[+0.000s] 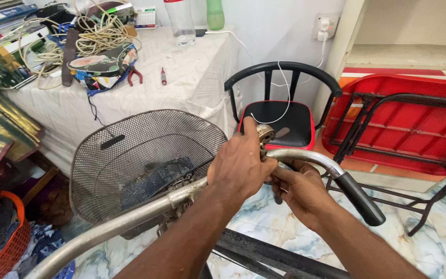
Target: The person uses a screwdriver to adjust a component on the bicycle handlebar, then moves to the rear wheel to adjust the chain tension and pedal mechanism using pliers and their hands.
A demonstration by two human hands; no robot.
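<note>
A bicycle's chrome handlebar [130, 219] curves across the view and ends in a black rubber grip [360, 199] at the right. My left hand [239, 166] wraps over the bar, its thumb pressed on a small rusty bell [265, 133] mounted there. Just below the bar, my right hand [298, 188] has its fingers curled under the bell's clamp; whatever it pinches is hidden. A black wire-mesh basket [130, 150] hangs in front of the bar.
A black and red chair [285, 116] stands beyond the bar. A red folding table [403, 121] leans at the right. A cloth-covered table [181, 88] holds cables, pliers, a screwdriver and bottles. An orange basket [6, 243] sits at lower left on the marble floor.
</note>
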